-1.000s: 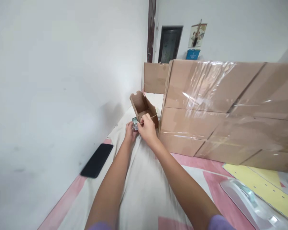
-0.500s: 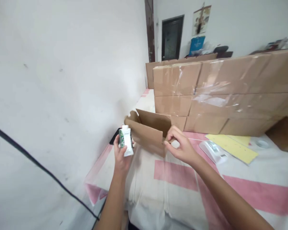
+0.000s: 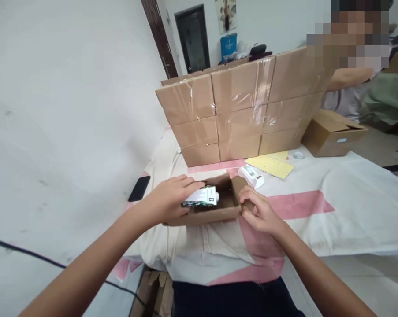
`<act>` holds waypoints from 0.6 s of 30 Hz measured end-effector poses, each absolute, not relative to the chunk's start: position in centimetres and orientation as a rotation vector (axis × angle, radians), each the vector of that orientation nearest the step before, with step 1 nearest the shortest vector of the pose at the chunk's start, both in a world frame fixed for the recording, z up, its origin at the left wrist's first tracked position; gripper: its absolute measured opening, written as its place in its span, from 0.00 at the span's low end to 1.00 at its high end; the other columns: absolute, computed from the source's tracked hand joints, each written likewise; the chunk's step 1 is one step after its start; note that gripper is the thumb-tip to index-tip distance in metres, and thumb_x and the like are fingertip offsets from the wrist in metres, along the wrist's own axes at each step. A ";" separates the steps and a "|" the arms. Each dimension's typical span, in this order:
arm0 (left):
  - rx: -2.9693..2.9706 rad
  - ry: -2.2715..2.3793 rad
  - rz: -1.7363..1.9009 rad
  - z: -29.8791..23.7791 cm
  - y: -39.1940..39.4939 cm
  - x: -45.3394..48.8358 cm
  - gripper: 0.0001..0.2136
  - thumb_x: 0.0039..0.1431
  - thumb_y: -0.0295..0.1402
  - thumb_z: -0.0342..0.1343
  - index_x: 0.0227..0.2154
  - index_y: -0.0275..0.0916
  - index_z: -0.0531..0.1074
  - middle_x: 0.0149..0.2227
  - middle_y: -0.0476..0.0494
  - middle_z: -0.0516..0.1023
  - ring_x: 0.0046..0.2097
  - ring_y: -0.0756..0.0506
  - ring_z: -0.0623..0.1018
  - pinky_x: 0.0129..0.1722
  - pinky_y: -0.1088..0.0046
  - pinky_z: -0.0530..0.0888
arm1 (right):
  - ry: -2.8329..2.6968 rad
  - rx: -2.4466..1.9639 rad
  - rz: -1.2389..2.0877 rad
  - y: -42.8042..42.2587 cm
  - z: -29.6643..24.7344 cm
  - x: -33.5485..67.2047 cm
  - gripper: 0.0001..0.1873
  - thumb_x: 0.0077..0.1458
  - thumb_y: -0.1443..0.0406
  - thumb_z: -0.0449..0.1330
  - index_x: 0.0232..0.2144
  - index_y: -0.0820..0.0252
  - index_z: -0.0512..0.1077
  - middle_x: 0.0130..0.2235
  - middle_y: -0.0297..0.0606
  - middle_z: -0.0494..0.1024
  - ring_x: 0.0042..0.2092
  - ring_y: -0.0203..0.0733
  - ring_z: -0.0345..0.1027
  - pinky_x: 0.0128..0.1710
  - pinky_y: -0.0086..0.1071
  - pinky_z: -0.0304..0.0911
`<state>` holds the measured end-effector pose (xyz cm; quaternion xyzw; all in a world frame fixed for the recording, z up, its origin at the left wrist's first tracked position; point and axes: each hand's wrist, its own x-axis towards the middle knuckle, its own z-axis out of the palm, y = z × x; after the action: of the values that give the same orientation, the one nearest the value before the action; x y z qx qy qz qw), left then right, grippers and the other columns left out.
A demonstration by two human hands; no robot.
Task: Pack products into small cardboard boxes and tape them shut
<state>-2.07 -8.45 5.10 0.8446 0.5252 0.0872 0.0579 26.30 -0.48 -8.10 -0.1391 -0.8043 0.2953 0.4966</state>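
My left hand (image 3: 170, 200) grips a small white and green carton (image 3: 201, 197), laid on its side over the opening of a small brown cardboard box (image 3: 215, 214). The box sits at the near edge of a table covered with a white and pink cloth (image 3: 334, 207). My right hand (image 3: 258, 212) is closed on the box's right flap, holding it. The box's inside is mostly hidden by the carton and my hand.
A wall of taped cardboard boxes (image 3: 238, 105) stands behind. A black phone (image 3: 139, 188) lies at the left by the white wall. A tape dispenser (image 3: 251, 175), yellow sheets (image 3: 269, 165), a tape roll (image 3: 298, 155) and an open carton (image 3: 332, 132) lie right. Another person (image 3: 357, 92) sits behind it.
The view swung right and pulled back. My left hand turned the carton from upright to lying flat and moved it over the small box. The box came to the table's near edge.
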 end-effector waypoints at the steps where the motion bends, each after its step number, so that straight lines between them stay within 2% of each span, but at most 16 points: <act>1: 2.585 1.607 0.173 4.4 -7.8 -1.9 0.27 0.50 0.27 0.60 0.56 0.47 0.75 0.49 0.41 0.81 0.52 0.34 0.79 0.51 0.59 0.77 | -1.941 -0.350 0.719 -0.6 -8.7 26.5 0.17 0.49 0.76 0.54 0.38 0.52 0.64 0.35 0.35 0.67 0.35 0.42 0.64 0.34 0.35 0.62; 3: 2.591 1.639 0.070 2.9 -7.2 -2.1 0.28 0.47 0.25 0.60 0.55 0.46 0.74 0.50 0.39 0.81 0.53 0.33 0.79 0.51 0.59 0.77 | -1.908 -0.370 0.718 -0.9 -9.7 26.7 0.17 0.51 0.76 0.55 0.40 0.52 0.64 0.37 0.36 0.68 0.37 0.44 0.64 0.35 0.36 0.63; 6: 2.523 1.661 -0.004 1.1 -6.9 -2.5 0.30 0.48 0.29 0.64 0.57 0.46 0.72 0.53 0.38 0.80 0.53 0.32 0.80 0.47 0.61 0.78 | -1.877 -0.377 0.717 -1.5 -10.6 26.8 0.18 0.52 0.76 0.55 0.43 0.51 0.64 0.37 0.37 0.68 0.37 0.44 0.64 0.34 0.37 0.63; 9: 2.444 1.685 -0.306 0.0 -6.1 -1.6 0.28 0.47 0.30 0.68 0.54 0.43 0.74 0.53 0.36 0.79 0.49 0.31 0.82 0.45 0.60 0.78 | -1.841 -0.396 0.719 -2.1 -11.0 26.7 0.20 0.52 0.77 0.54 0.44 0.51 0.64 0.36 0.37 0.67 0.35 0.44 0.64 0.33 0.37 0.63; 13: 2.374 1.644 -0.641 -1.7 -4.0 0.2 0.25 0.44 0.22 0.67 0.48 0.38 0.75 0.51 0.33 0.80 0.47 0.31 0.83 0.46 0.57 0.79 | -1.782 -0.361 0.699 -2.3 -11.6 26.5 0.21 0.51 0.77 0.55 0.45 0.53 0.65 0.34 0.37 0.66 0.34 0.43 0.63 0.30 0.36 0.62; 18: 2.477 1.556 -0.802 -3.0 -2.0 0.8 0.27 0.48 0.29 0.67 0.53 0.31 0.72 0.52 0.27 0.79 0.52 0.27 0.80 0.51 0.49 0.76 | -1.725 -0.374 0.712 -2.1 -12.2 26.1 0.19 0.50 0.76 0.56 0.45 0.55 0.66 0.36 0.38 0.68 0.32 0.41 0.63 0.29 0.35 0.62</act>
<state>0.77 -1.95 -2.95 0.8154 0.5124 -0.2641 0.0541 26.12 -2.08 -12.25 -0.1600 -0.7383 0.3044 0.5802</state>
